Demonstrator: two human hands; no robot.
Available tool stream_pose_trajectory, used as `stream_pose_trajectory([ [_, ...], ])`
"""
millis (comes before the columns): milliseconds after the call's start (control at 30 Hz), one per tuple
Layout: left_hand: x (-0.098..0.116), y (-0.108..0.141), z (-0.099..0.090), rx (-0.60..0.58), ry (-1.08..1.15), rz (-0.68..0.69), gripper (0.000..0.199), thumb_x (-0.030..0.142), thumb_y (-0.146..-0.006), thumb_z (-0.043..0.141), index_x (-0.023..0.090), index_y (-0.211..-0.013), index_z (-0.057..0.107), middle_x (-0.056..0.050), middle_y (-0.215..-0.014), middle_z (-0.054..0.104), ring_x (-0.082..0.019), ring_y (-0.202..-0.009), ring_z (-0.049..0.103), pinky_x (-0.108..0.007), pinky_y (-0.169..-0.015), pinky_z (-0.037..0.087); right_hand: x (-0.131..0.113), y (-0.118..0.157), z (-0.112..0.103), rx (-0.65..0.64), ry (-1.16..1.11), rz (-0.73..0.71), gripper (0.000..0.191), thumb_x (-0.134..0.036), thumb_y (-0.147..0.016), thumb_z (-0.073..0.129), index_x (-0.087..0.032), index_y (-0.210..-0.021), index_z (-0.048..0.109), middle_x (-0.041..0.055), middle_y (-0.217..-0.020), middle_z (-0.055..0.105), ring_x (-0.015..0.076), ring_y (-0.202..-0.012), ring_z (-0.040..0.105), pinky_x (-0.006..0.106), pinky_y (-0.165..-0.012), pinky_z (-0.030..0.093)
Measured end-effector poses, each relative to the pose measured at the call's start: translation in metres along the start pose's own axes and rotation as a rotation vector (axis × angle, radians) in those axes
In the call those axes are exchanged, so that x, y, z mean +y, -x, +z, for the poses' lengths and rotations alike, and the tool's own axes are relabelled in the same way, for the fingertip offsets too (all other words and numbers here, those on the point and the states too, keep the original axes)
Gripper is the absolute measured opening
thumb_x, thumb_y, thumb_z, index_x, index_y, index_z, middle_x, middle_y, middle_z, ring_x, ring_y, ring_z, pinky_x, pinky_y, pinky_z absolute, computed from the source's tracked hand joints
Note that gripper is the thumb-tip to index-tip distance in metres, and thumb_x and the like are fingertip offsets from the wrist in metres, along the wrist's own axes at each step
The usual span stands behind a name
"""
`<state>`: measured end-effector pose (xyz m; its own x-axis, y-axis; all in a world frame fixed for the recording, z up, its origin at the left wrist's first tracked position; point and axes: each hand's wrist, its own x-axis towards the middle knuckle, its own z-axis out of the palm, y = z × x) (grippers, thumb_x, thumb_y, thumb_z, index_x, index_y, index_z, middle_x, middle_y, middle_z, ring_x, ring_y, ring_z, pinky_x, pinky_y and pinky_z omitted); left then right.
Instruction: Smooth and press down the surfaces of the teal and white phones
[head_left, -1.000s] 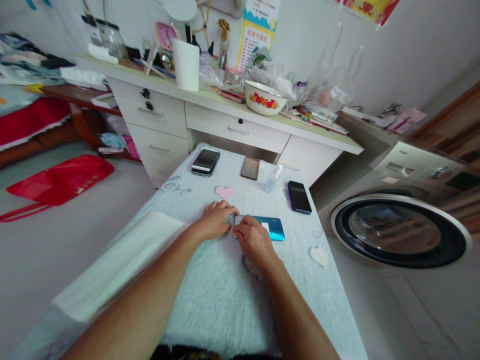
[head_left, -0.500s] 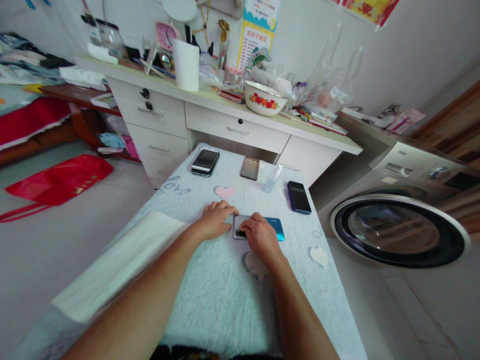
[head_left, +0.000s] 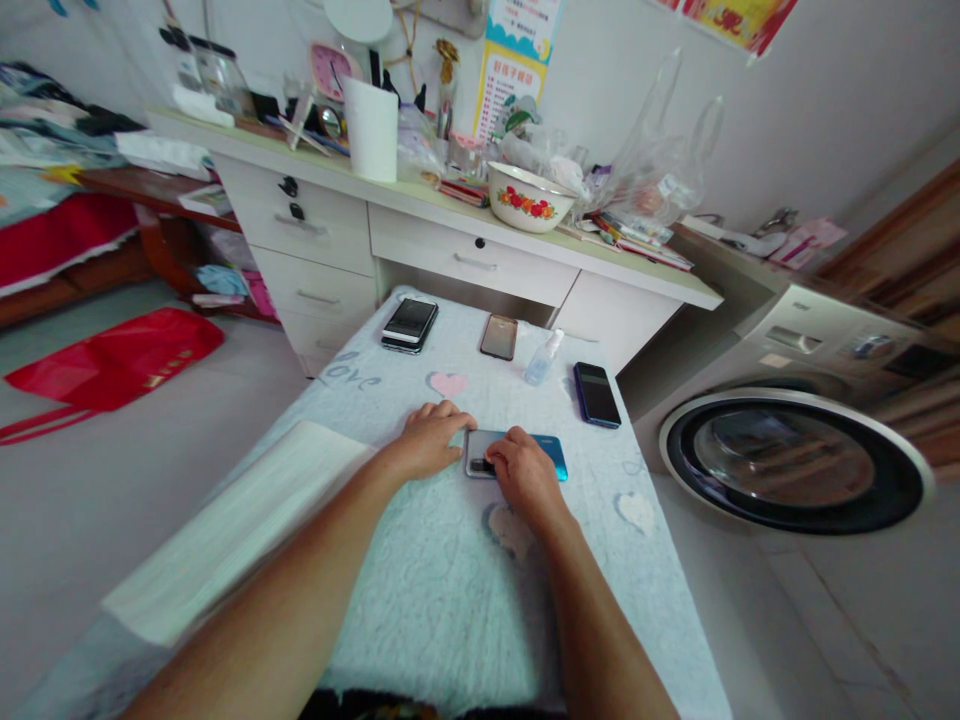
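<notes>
A blue and silver phone (head_left: 553,456) lies back up across the cloth-covered table (head_left: 442,590), its camera block toward the left end. My left hand (head_left: 433,438) rests on the cloth with its fingers apart, thumb and fingertip by the phone's left edge. Over the middle of the phone is my right hand (head_left: 521,468), fingers pressed together beside the camera block. Whatever those fingers pinch, if anything, is too small to make out. Farther back stand a clear spray bottle (head_left: 544,358) and, lying flat, a phone case (head_left: 499,337).
Stacked phones (head_left: 409,325) lie at the back left, and a dark phone (head_left: 597,394) lies at the right edge. A white folded sheet (head_left: 240,530) is under my left forearm. Behind is a desk (head_left: 472,255) with a flowered bowl (head_left: 531,198); a washing machine (head_left: 795,330) stands right.
My right hand's fingertips have shifted slightly right along the phone, off the camera block. My left hand has stayed in place.
</notes>
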<state>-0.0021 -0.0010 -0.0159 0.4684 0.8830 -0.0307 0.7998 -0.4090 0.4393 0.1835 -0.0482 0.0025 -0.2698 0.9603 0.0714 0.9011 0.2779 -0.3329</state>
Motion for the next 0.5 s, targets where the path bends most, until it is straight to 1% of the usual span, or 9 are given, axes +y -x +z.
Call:
stream_pose_trajectory([
  [167, 0.002, 0.0, -0.002, -0.018, 0.002, -0.01, 0.039, 0.023, -0.075, 0.056, 0.033, -0.113, 0.056, -0.002, -0.116, 0.051, -0.024, -0.112, 0.044, -0.039, -0.096, 0.035, -0.011, -0.001, 0.004, 0.004, -0.01, -0.025, 0.022, -0.017, -0.091, 0.049, -0.022, -0.09, 0.071, 0.0044, -0.092, 0.059, 0.0144, -0.086, 0.054, 0.022, -0.072, 0.037],
  [300, 0.003, 0.001, -0.002, -0.008, 0.002, 0.0, 0.037, 0.024, -0.076, 0.056, 0.032, -0.112, 0.056, -0.003, -0.115, 0.051, -0.025, -0.111, 0.045, -0.039, -0.093, 0.036, -0.018, -0.002, 0.005, -0.002, -0.028, -0.066, 0.023, -0.019, -0.091, 0.049, -0.022, -0.088, 0.071, 0.004, -0.091, 0.06, 0.0146, -0.088, 0.054, 0.021, -0.073, 0.038],
  [500, 0.003, 0.001, -0.002, -0.012, 0.006, -0.016, 0.037, 0.024, -0.075, 0.056, 0.033, -0.111, 0.057, -0.002, -0.116, 0.052, -0.025, -0.112, 0.045, -0.039, -0.094, 0.036, -0.017, 0.001, 0.003, -0.036, -0.077, -0.116, 0.021, -0.014, -0.088, 0.051, -0.021, -0.088, 0.071, 0.0037, -0.092, 0.06, 0.0141, -0.088, 0.054, 0.021, -0.076, 0.039],
])
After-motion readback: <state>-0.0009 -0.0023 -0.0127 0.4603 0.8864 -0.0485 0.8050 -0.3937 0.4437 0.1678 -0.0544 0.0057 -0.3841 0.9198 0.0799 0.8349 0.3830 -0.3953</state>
